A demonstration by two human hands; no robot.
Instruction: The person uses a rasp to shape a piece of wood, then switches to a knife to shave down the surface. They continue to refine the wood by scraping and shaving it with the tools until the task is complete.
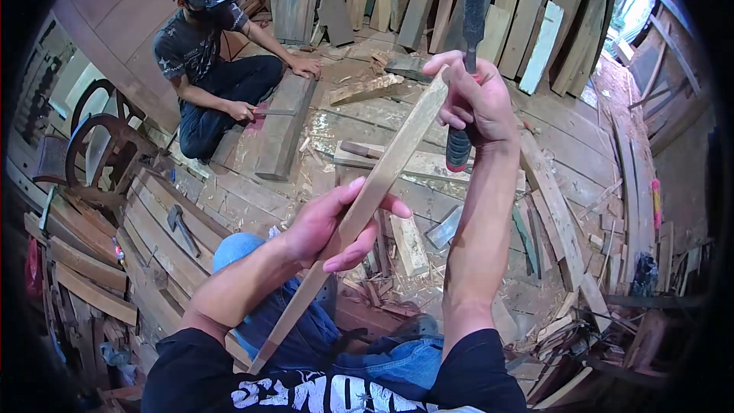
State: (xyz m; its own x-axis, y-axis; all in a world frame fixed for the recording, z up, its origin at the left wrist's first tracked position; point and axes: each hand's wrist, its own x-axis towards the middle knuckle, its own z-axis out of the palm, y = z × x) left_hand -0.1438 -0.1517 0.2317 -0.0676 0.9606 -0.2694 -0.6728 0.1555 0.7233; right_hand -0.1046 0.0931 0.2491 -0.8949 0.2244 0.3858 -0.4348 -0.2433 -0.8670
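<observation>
A long, narrow wooden strip [382, 176] runs diagonally from my lap up to my right hand. My left hand [340, 226] is wrapped round its middle from below, with the fingers showing on the right side. My right hand [478, 103] holds a file [473, 15] with a black and red handle [459, 150]; the blade points up. The fingertips of that hand touch or nearly touch the strip's upper end.
A co-worker [214, 61] sits on the floor at the upper left, one hand on a thick board [287, 130], the other holding a tool. Planks [527, 23] lean at the back. A hammer [183, 229] lies on boards at left. Wood scraps and shavings cover the floor.
</observation>
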